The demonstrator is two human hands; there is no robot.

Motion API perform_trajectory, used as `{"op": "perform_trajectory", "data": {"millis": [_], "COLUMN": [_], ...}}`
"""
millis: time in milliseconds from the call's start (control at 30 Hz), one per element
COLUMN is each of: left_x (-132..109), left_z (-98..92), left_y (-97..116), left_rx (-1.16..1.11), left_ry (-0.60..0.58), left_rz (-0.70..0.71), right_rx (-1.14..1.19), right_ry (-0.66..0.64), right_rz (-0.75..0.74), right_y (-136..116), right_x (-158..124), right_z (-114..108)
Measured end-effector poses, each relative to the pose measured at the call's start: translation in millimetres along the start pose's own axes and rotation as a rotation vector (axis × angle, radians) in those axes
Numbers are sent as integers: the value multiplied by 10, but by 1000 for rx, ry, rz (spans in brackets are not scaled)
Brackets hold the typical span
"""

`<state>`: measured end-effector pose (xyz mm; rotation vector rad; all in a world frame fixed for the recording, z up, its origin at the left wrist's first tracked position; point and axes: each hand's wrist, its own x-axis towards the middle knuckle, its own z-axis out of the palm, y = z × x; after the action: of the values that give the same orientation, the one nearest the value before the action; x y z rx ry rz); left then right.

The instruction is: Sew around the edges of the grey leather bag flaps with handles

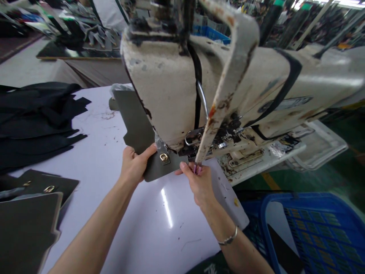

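Note:
A dark grey-green flat panel (pixel 134 121) lies partly under the head of a worn sewing machine (pixel 162 87). It carries a small tab with a gold metal buckle (pixel 164 157) near its front edge. My left hand (pixel 135 163) grips the panel's left side, thumb on top beside the tab, with the other fingers mostly hidden. At the right front edge, my right hand (pixel 198 180) has its thumb and a finger closed on the panel. Something small and pink (pixel 196 168) shows at this hand, by the lower end of a rusty bar (pixel 219 99); I cannot tell what it is.
Similar panels with gold fittings (pixel 37 186) lie at the left, in front of stacked black pieces (pixel 37 121). Thread scraps dot the white table (pixel 137 228). A blue basket (pixel 322 201) stands at the lower right, below the table edge.

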<state>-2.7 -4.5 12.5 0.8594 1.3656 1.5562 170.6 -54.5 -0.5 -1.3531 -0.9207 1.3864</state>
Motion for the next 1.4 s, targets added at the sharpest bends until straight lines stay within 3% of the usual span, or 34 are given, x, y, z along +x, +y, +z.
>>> {"op": "perform_trajectory", "data": {"millis": [367,633,1000,1233,1400], "left_x": [187,214,208,196,177], "left_z": [87,55,56,94,101], "left_y": [55,49,7,54,58], "left_rx": [10,50,2,-10,-24], "left_ry": [37,-9,21,21,41], "left_rz": [-86,-210,-175,-108,-151], "right_rx": [262,366,345,422,478], "right_ry": [40,55,64,176,246], "right_rz": [84,102,96,107,102], "right_y": [-51,-49,-19,26,48], "right_x": [21,7,-16,-22,21], "right_z": [192,214,218,382,484]}}
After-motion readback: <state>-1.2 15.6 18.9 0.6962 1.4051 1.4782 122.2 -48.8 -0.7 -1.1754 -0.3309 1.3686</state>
